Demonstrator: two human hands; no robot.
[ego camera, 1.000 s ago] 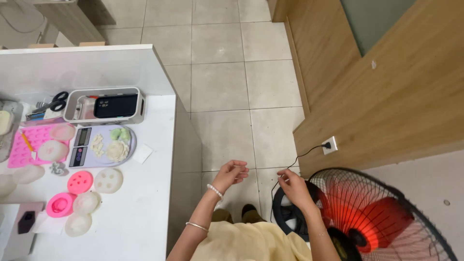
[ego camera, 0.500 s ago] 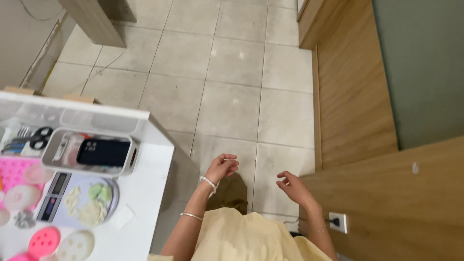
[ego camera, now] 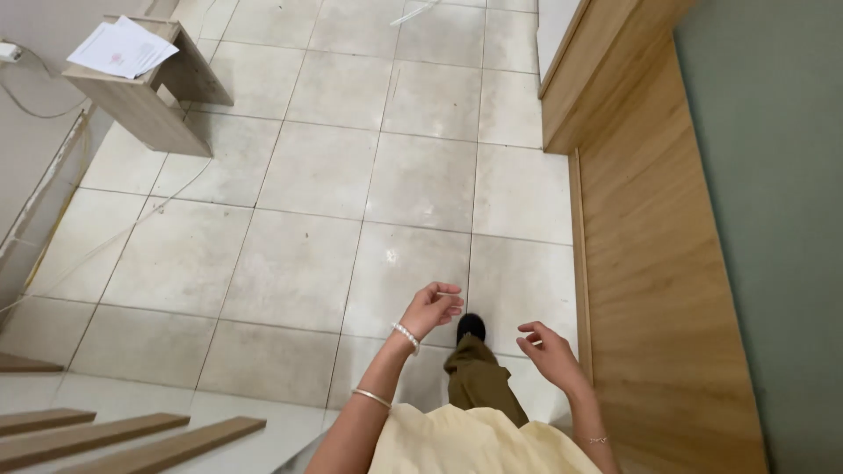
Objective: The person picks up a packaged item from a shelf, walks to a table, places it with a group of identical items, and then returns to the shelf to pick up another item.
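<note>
Hands swing loose mid-stride — left hand [ego camera: 432,305] and right hand [ego camera: 546,349] half-curled, holding nothing, above the tiled floor [ego camera: 316,175].

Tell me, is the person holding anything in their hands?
No. The left hand and right hand are both empty, fingers loosely curled, above the tiled floor.

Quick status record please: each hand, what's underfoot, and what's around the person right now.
left hand: empty, fingers loosely curled, held above the floor
right hand: empty, fingers half open
wrists: bead bracelet and thin bangle on the left arm
floor: pale square tiles
foot: dark shoe stepping forward
right side: wooden panel wall
far left: small wooden stand with papers on top
</note>
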